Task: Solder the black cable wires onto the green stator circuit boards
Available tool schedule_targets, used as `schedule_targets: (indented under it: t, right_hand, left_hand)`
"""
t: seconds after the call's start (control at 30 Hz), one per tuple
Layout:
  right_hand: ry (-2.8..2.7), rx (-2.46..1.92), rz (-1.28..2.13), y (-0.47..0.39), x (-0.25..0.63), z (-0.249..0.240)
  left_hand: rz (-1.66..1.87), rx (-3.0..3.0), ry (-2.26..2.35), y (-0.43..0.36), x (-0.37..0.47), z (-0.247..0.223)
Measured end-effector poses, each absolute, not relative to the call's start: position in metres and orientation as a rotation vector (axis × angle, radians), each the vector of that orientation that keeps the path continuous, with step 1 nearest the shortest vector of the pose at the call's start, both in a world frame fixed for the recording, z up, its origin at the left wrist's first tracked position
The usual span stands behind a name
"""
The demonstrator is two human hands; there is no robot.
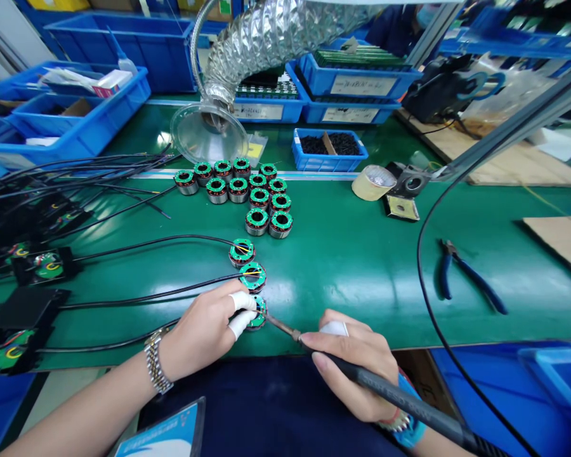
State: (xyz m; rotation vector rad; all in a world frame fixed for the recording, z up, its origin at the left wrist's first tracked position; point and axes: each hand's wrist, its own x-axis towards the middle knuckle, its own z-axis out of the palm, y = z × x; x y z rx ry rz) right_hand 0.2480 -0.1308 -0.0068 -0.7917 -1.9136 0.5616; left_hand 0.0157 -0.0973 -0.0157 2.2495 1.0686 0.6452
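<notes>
My left hand (204,327), with white finger covers on two fingertips, pinches thin wire ends at the nearest round green-topped motor part (258,315). A black cable (109,347) runs from the left to under that hand. My right hand (356,362) grips a black soldering iron (400,397), its metal tip touching or close to the right side of the same part. Just beyond are two similar parts, a middle one (252,277) and a farther one (242,252), each with a cable's yellow wires on top.
Several more motor parts (258,221) stand behind. A fume hood (209,134) hangs at the back. Blue pliers (476,279), a tape roll (373,183) and the iron's looping cord (421,273) are on the right. Black housings (23,311) crowd the left; blue bins (95,120) line the back.
</notes>
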Motion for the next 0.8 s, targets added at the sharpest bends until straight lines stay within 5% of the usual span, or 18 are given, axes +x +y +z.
schedule_targets:
  t: [0.47,0.8]
  right_hand:
    - [-1.854,-0.838,0.467,-0.130,0.253,-0.014]
    - [-1.862,-0.874,0.724,-0.109,0.196,-0.044]
  left_hand:
    - [0.666,2.282,1.057,-0.096,0.016,-0.015]
    - [0.679,2.300,1.042,-0.096,0.016,-0.011]
